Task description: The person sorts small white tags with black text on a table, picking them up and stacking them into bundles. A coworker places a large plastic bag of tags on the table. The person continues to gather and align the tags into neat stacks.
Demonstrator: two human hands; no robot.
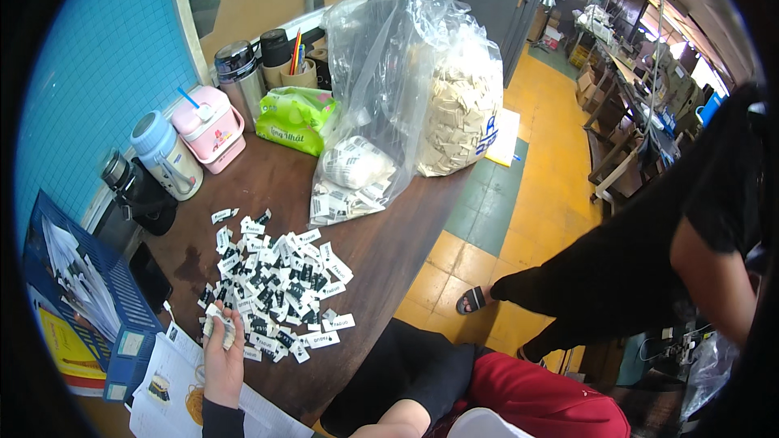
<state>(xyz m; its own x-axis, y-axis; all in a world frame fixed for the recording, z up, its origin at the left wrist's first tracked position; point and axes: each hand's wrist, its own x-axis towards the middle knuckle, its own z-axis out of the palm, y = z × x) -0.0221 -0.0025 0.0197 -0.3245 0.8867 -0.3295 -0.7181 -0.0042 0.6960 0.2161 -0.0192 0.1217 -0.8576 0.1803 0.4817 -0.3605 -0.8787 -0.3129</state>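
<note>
My left hand (225, 361) comes up from the lower edge in a dark sleeve, palm turned up. Its fingers are closed round a small bunch of pale fabric labels (219, 329). Directly beyond and to the right spreads a loose pile of small white and black labels (280, 288) on the dark brown wooden table (398, 251). Some labels lie flat, others overlap or stand tilted. Papers (166, 393) with pictures lie beside and under my left forearm. My right hand does not show.
Behind the pile stand a clear bag (353, 186) of labels and a fuller bag (462, 105). Bottles (166, 154), a pink container (209, 130) and green wipes (296, 119) line the back. A blue file tray (122, 316) and phone (150, 276) sit left. People (560, 276) are at right.
</note>
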